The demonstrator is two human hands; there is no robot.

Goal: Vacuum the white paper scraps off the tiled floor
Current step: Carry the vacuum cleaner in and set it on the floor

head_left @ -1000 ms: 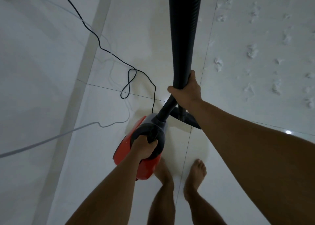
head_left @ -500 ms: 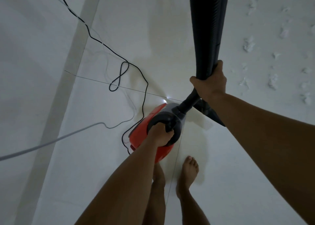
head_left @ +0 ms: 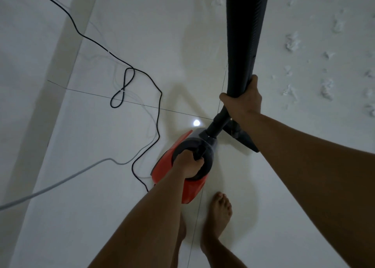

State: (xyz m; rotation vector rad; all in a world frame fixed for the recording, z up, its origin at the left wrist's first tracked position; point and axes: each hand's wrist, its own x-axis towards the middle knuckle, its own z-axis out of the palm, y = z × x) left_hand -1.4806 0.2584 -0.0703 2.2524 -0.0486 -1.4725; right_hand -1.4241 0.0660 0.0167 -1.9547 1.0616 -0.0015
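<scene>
Two grips, left hand (head_left: pixel 188 165) fingers (head_left: pixel 197 162) clamped round vacuum handle (head_left: pixel 200 152), right hand (head_left: pixel 244 103) fingers round black tube (head_left: pixel 245 34), paper scraps (head_left: pixel 292 43) farther right

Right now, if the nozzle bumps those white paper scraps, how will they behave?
The paper scraps look crumpled and ragged, so probably very light and soft: a bump should crush or shift them, not roll them. They lie loose and apart on the glossy tiled floor, so they likely slide or scatter easily.
</scene>
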